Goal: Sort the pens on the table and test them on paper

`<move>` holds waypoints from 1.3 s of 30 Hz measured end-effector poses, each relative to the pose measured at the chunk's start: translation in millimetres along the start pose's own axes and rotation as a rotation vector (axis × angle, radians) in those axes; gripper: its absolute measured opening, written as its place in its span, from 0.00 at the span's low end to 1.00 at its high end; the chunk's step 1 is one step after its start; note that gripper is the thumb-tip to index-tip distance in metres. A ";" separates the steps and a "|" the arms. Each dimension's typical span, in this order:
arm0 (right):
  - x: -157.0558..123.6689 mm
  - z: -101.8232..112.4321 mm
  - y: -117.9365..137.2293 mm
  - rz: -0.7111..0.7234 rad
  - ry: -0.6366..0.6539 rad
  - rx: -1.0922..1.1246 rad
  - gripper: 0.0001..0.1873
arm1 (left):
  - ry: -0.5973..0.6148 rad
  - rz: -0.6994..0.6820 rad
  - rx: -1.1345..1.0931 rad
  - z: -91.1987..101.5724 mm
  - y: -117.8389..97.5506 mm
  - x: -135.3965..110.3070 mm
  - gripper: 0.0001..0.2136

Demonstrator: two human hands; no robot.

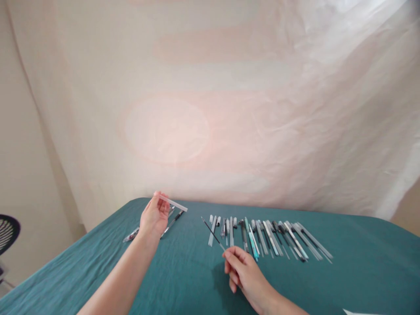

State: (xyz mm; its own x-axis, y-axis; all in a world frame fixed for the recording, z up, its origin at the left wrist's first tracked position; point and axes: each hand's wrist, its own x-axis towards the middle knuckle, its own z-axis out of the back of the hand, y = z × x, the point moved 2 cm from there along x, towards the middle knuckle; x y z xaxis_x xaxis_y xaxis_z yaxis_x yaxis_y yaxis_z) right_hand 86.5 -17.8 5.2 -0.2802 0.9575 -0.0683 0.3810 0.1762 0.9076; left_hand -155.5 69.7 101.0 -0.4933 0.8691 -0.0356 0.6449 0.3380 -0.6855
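Observation:
Pinched in the fingers of my left hand is a translucent white pen barrel, its far end pointing right. My right hand grips a thin pen refill by its clear end, the dark part and tip slanting up to the left. The two pieces are apart, both held above the table. Beneath and behind my left hand lie a black-gripped pen and a small clear packet or pen bundle, partly hidden. A row of pen parts lies beyond my right hand.
The row on the teal tablecloth holds several clear barrels, caps, refills and a turquoise pen. A pale sheet hangs behind the table. A black fan stands at the left, and a white corner shows at bottom right.

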 end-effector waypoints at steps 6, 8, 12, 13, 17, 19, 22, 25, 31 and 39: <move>4.1 7.4 -5.4 -0.003 -0.005 0.089 0.13 | 0.110 0.273 0.121 -2.1 49.3 -26.0 0.05; 5.1 9.0 -7.0 -0.005 -0.004 0.100 0.13 | 0.158 0.340 0.174 -2.6 71.1 -42.6 0.07; 5.7 9.6 -9.2 -0.001 -0.012 0.105 0.13 | 0.227 0.368 0.278 -2.0 97.8 -69.2 0.12; 5.6 9.3 -9.4 -0.001 -0.018 0.101 0.13 | 0.241 0.355 0.315 -1.4 100.4 -72.4 0.12; 4.1 6.7 -7.7 -0.021 -0.022 0.056 0.13 | 0.241 0.321 0.419 3.0 103.0 -72.4 0.13; 3.2 5.3 -6.0 -0.026 -0.012 0.034 0.14 | 0.234 0.318 0.423 4.8 103.4 -69.4 0.14; 2.3 3.8 -4.3 -0.022 0.001 -0.003 0.14 | 0.245 0.314 0.421 5.4 104.1 -66.9 0.14; 2.1 3.0 -4.2 -0.013 0.008 -0.029 0.14 | 0.275 0.309 0.418 4.0 104.0 -66.5 0.14; 1.7 2.3 -5.1 -0.042 0.072 -0.113 0.17 | 0.313 0.268 0.415 2.6 103.0 -67.0 0.13; 2.4 4.5 -9.1 -0.092 0.183 -0.210 0.22 | 0.328 0.246 0.450 1.2 102.8 -70.0 0.13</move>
State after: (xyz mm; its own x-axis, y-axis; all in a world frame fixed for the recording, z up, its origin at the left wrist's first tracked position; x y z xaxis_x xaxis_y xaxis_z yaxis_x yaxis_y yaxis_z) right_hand 86.3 -16.0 -5.1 -0.4668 0.8792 -0.0956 0.1609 0.1907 0.9684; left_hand -55.4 43.2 32.2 -0.1092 0.9925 -0.0548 0.3714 -0.0104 -0.9284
